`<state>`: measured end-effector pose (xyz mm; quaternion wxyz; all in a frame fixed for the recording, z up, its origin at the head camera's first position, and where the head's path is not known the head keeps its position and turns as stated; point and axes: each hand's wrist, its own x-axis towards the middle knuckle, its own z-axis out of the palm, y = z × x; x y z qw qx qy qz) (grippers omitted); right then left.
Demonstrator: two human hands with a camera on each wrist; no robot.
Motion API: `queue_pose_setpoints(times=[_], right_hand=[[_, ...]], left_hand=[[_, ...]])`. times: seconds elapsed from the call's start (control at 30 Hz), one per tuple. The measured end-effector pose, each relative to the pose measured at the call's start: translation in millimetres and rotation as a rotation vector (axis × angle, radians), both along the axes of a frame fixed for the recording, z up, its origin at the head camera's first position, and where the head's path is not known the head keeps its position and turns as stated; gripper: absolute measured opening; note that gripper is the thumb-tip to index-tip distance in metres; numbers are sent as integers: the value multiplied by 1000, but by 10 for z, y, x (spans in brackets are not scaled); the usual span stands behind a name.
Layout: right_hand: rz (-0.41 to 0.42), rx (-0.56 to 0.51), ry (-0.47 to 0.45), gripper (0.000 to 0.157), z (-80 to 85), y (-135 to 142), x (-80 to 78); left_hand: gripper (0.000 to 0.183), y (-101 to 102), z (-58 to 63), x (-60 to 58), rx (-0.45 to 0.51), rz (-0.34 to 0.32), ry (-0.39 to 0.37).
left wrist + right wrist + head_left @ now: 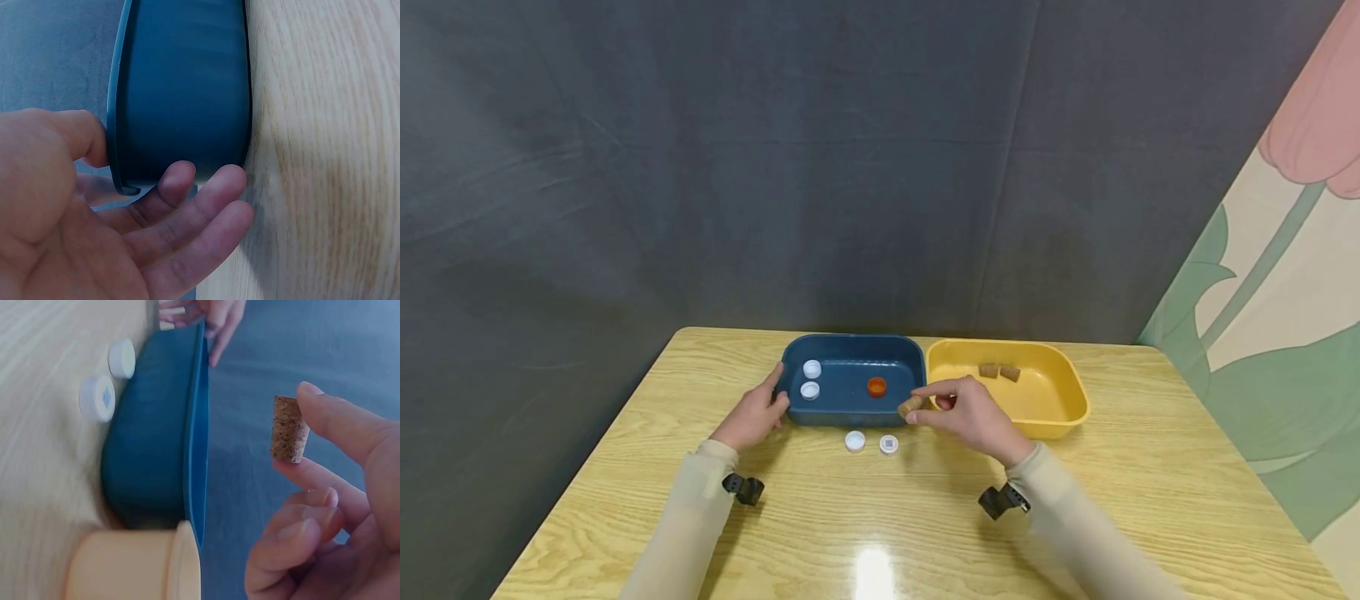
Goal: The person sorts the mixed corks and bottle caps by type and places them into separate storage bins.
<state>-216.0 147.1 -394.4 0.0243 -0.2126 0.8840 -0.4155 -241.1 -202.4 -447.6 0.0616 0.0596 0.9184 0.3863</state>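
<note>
My right hand (pixel 973 417) pinches a cork stopper (pixel 289 430) between thumb and index finger, above the right front corner of the blue bin (pixel 820 418). In the right wrist view the cork is clear of the bin's rim. My left hand (pixel 125 206) holds the bin's left end, thumb at the rim and the other fingers by the outer wall. Inside the bin are two white caps, one (pixel 812 368) behind the other (pixel 809 390), and an orange cap (pixel 876 386) to their right. Two more corks (pixel 988 370) lie in the yellow bin (pixel 1045 428).
In front of the blue bin, a white cap (pixel 854 441) and a white cap with a grey square mark (pixel 888 444) lie on the wooden table (pixel 820 517). The yellow bin stands right beside the blue one. A dark curtain (pixel 850 167) hangs behind the table.
</note>
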Motion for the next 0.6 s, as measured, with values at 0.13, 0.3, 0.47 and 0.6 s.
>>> queue_pose_setpoints(times=[0.13, 0.3, 0.47, 0.6], right_hand=[[-32, -19, -25, 32, 22, 130, -81], [-82, -45, -56, 38, -1, 279, -180], [-107, -63, -88, 42, -60, 436, -290], [-126, -80, -126, 43, -87, 575, -369]], left_hand=[[66, 2, 22, 1, -6, 0, 4], [66, -2, 26, 6, -9, -1, 5], [66, 1, 14, 9, 1, -4, 2], [66, 4, -2, 1, 6, -2, 2]])
